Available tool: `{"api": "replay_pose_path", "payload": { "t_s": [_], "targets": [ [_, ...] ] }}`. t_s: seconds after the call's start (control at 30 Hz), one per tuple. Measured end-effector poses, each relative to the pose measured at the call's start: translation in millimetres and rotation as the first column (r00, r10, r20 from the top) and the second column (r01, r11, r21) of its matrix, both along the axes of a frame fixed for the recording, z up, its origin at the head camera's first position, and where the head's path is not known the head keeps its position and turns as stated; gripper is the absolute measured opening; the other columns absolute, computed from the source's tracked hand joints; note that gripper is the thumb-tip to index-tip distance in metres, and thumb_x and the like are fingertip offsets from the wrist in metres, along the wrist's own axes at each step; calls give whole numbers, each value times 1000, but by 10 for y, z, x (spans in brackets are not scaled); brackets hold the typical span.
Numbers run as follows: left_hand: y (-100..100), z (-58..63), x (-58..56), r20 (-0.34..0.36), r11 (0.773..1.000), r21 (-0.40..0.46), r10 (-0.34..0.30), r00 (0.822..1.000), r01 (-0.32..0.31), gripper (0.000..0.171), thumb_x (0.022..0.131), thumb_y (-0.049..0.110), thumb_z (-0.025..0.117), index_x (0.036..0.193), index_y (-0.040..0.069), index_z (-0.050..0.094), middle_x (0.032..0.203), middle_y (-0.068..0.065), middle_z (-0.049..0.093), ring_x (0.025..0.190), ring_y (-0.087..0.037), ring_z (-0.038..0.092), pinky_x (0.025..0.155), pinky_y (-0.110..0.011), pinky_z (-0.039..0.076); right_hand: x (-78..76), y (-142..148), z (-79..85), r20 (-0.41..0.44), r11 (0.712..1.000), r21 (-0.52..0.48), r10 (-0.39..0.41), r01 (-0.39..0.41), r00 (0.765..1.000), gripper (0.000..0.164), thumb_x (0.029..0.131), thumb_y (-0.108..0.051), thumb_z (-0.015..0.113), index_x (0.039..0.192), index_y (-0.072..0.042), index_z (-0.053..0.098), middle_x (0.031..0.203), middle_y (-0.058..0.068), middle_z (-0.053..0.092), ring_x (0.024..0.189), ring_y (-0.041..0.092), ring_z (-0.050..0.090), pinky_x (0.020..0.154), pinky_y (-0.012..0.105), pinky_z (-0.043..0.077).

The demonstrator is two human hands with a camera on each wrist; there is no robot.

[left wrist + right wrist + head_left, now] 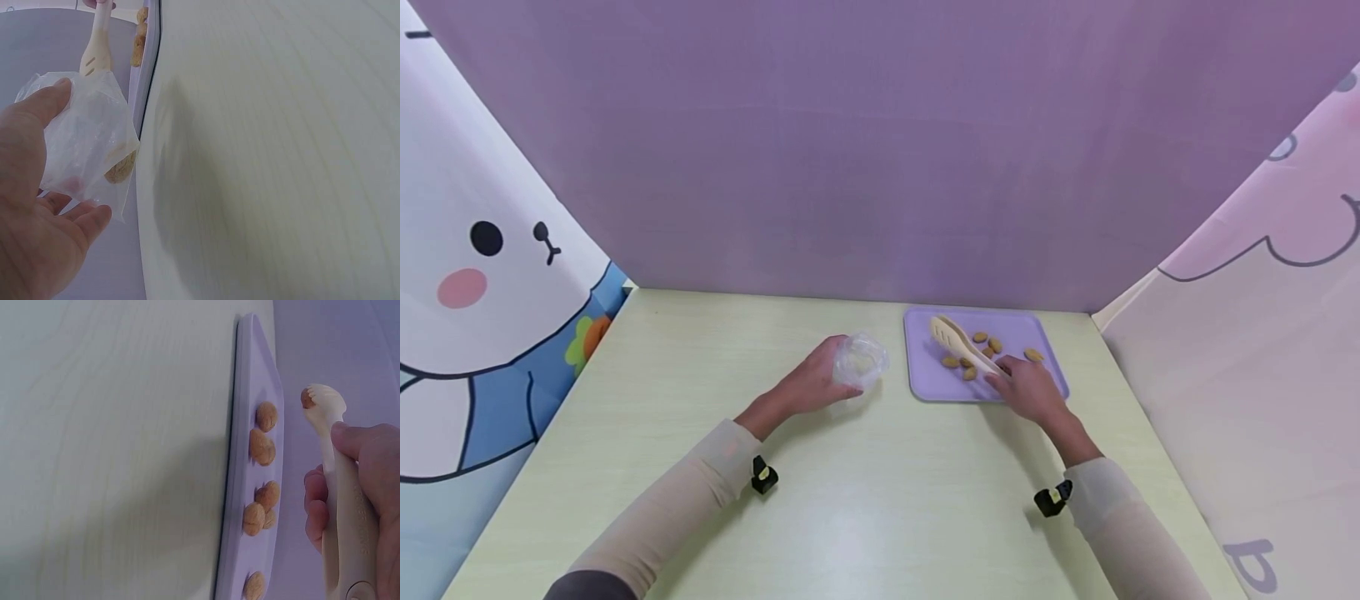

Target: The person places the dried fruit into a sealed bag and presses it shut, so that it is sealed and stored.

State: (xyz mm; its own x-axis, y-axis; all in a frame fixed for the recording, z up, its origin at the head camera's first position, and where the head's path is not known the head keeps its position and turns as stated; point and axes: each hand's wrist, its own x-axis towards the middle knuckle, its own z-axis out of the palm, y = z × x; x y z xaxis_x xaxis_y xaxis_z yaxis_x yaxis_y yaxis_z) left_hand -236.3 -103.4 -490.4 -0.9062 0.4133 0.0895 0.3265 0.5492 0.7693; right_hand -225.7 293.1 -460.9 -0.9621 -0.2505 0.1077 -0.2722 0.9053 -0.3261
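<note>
My left hand [808, 379] holds a clear plastic bag [861, 361] above the table, left of the tray. In the left wrist view a walnut [120, 169] shows low in the bag [90, 131]. My right hand [1030, 387] grips cream tongs [958, 342] over the lilac tray [928, 385]. Between the tips of the tongs [328, 409], a walnut [307, 398] is pinched in the right wrist view. Several loose walnuts [262, 447] lie on the tray [256, 362] under the right hand.
The tray stands at the back right of the pale wooden table [850, 500], close to the purple backdrop [865, 167]. Printed cloth panels [497, 292] flank the table. A small black camera [765, 475] sits at each wrist.
</note>
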Motion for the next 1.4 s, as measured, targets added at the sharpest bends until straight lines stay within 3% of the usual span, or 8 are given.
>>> {"api": "replay_pose_path", "payload": {
  "t_s": [0.37, 0.67, 0.8, 1.03, 1.4],
  "targets": [
    [-12, -14, -1, 12, 1000, 2, 0, 1000, 0, 92, 82, 32, 84, 153, 5, 32, 140, -15, 50, 119, -29, 55, 97, -49, 52, 36, -152, 76, 8, 999, -29, 27, -26, 1000, 31, 98, -30, 66, 116, -5, 69, 74, 3, 63, 60, 15, 49, 56, 30, 39],
    [6, -55, -11, 21, 1000, 8, -3, 1000, 2, 92, 81, 31, 84, 152, 4, 33, 140, -14, 50, 119, -28, 55, 97, -48, 52, 101, -240, 131, -47, 996, -38, 79, -81, 996, 20, 96, -28, 70, 91, -12, 59, 62, -3, 44, 57, 16, 42, 53, 29, 33],
    [6, -51, -13, 5, 1000, 5, -7, 1000, 7, 91, 81, 30, 84, 152, 3, 34, 140, -15, 50, 119, -29, 55, 98, -48, 51, 123, -300, 175, -68, 995, -42, 89, -92, 994, 21, 95, -30, 72, 94, -11, 64, 65, -3, 51, 60, 16, 47, 56, 30, 37],
    [-9, -41, -20, 2, 1000, -3, -5, 1000, 5, 91, 81, 29, 85, 152, 4, 34, 142, -15, 50, 122, -30, 54, 100, -50, 50, 157, -420, 277, -66, 994, -28, 104, -106, 992, 30, 95, -28, 71, 114, -6, 71, 80, 3, 68, 66, 17, 54, 60, 34, 43],
    [-30, -8, -63, -16, 1000, -8, -1, 1000, 0, 90, 82, 31, 85, 152, 4, 34, 140, -15, 51, 120, -29, 55, 98, -49, 51, 205, -535, 363, -52, 989, -61, 135, -138, 989, 26, 95, -28, 71, 110, -7, 71, 72, 0, 62, 62, 14, 51, 57, 30, 42]
  ]
}}
